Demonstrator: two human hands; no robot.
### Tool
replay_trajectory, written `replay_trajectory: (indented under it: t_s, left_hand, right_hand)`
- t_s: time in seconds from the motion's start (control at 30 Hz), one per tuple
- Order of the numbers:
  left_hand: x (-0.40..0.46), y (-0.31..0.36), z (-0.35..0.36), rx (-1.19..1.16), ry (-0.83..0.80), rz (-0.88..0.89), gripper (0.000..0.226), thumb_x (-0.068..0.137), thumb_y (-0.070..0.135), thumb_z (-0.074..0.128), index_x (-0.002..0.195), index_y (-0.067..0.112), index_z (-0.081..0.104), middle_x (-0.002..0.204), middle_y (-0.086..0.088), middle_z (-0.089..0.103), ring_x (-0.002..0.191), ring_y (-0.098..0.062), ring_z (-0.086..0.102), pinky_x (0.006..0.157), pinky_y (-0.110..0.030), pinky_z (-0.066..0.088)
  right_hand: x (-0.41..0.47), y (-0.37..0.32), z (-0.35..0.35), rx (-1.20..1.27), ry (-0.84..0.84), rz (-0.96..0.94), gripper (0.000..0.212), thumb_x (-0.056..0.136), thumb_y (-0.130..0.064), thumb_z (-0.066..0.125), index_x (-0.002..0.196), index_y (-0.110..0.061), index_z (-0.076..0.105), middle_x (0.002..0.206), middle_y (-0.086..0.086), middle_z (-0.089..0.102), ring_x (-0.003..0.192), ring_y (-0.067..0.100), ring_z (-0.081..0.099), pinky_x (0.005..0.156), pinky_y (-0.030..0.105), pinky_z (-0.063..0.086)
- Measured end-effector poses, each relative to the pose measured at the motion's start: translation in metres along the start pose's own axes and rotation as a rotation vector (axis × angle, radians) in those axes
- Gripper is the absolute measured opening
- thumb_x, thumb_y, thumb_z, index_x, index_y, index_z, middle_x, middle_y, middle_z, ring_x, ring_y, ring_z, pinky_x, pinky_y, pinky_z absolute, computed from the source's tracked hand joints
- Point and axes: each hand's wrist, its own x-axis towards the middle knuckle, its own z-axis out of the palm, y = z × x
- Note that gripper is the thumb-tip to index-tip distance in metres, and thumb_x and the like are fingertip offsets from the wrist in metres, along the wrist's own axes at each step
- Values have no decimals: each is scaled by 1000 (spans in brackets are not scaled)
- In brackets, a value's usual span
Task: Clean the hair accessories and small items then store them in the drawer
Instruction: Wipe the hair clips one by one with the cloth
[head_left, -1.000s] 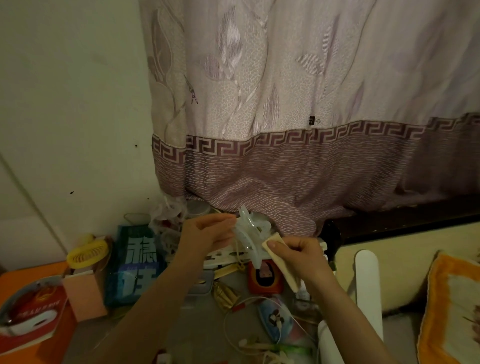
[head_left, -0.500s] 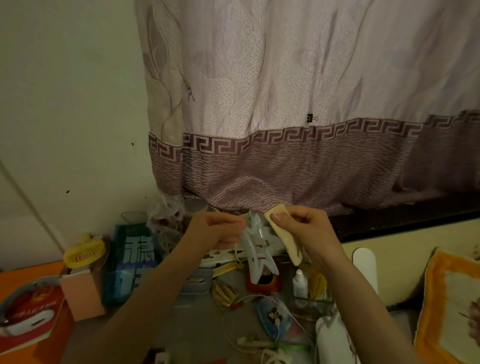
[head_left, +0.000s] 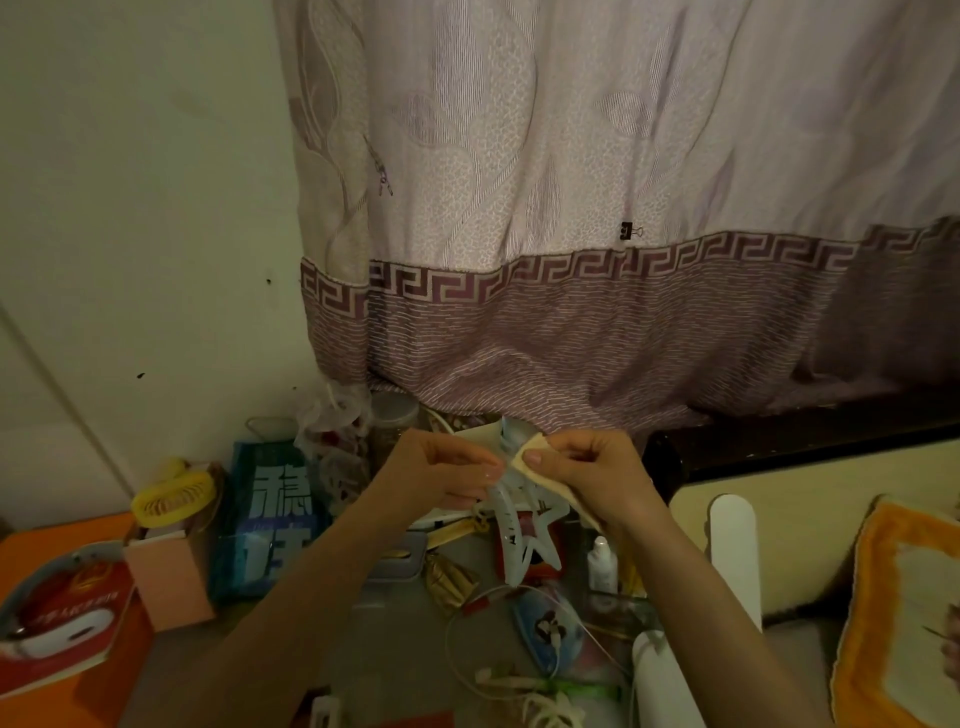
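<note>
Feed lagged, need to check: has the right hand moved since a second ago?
Yes. The right hand with its cloth has risen from beside the red box to the curtain hem, above the clip that the left hand holds.

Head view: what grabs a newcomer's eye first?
The big pale curtain with its dark patterned band fills the upper frame. Below it, at centre, the left hand holds a clear hair claw while the right hand pinches a beige cloth against its top. Underneath lies a cluttered desk, with a yellow mini fan at left.
</note>
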Motion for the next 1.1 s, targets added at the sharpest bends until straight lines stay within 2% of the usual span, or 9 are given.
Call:
replay_trajectory:
  t_s: [0.27, 0.4, 0.5, 0.67, 0.73, 0.8, 0.9, 1.0, 1.1]
  left_hand:
    - [-3, -5, 2, 20, -27, 4, 22, 79, 1, 70, 68, 19, 76, 66, -9, 71, 62, -14, 67, 61, -24, 56]
    - [-7, -5, 2, -7, -2, -19, 13, 79, 1, 69, 76, 12, 75, 72, -13, 70, 60, -13, 67, 60, -23, 57]
    - [-7, -6, -2, -69, 78, -31, 11, 79, 3, 70, 77, 12, 75, 74, -11, 72, 62, -14, 69, 58, -20, 56]
    - [-4, -8, -5, -155, 215, -27, 7, 80, 6, 69, 84, 9, 73, 81, -11, 74, 69, -17, 71, 62, -25, 59]
    - [-3, -9, -5, -168, 232, -25, 6, 80, 7, 70, 82, 11, 74, 82, -11, 74, 71, -19, 71, 69, -30, 60]
    - [-3, -9, -5, -170, 237, -26, 7, 80, 7, 70, 83, 10, 74, 83, -12, 74, 73, -22, 71, 73, -33, 58]
    - [-3, -9, -5, -151, 234, -19, 8, 80, 4, 69, 84, 8, 74, 84, -13, 74, 76, -24, 71, 74, -34, 58]
    - [-4, -9, -4, -129, 246, 7, 10, 80, 4, 69, 79, 12, 75, 81, -12, 74, 74, -24, 70, 74, -35, 58]
    - [-3, -10, -4, -100, 262, 28, 15, 80, 3, 69, 74, 16, 75, 78, -10, 74, 71, -22, 70, 75, -37, 57]
  right_hand:
    - [4, 11, 1, -28, 70, -48, 4, 79, -5, 73, 79, -2, 72, 64, 8, 65, 52, 8, 60, 51, 20, 48]
    - [5, 13, -2, 57, 244, -88, 7, 79, -9, 74, 73, -11, 73, 71, 18, 67, 69, 27, 65, 69, 40, 55]
    - [2, 6, -7, 150, 234, -98, 4, 79, -7, 74, 77, -3, 73, 84, 34, 64, 73, 35, 62, 74, 48, 54]
    - [-7, 7, -10, 106, 45, -87, 4, 81, -4, 69, 82, -3, 73, 63, 3, 70, 56, 11, 64, 52, 20, 50]
    - [-8, 13, -8, 88, 16, -77, 11, 78, -8, 71, 86, 0, 73, 72, 10, 73, 65, 20, 68, 57, 27, 55]
    - [-10, 18, -5, 99, 13, -63, 25, 72, -18, 73, 88, 1, 73, 83, 21, 72, 79, 37, 67, 71, 44, 56]
    - [-13, 22, -5, 108, 22, -56, 33, 66, -26, 73, 88, -1, 74, 86, 22, 72, 85, 42, 66, 76, 49, 55]
    - [-14, 25, -5, 55, 42, -85, 30, 66, -27, 75, 85, -4, 76, 83, 20, 73, 84, 43, 67, 77, 55, 55]
    - [-14, 28, -4, -41, 73, -134, 8, 74, -15, 77, 76, -8, 77, 75, 17, 72, 74, 40, 67, 69, 52, 55]
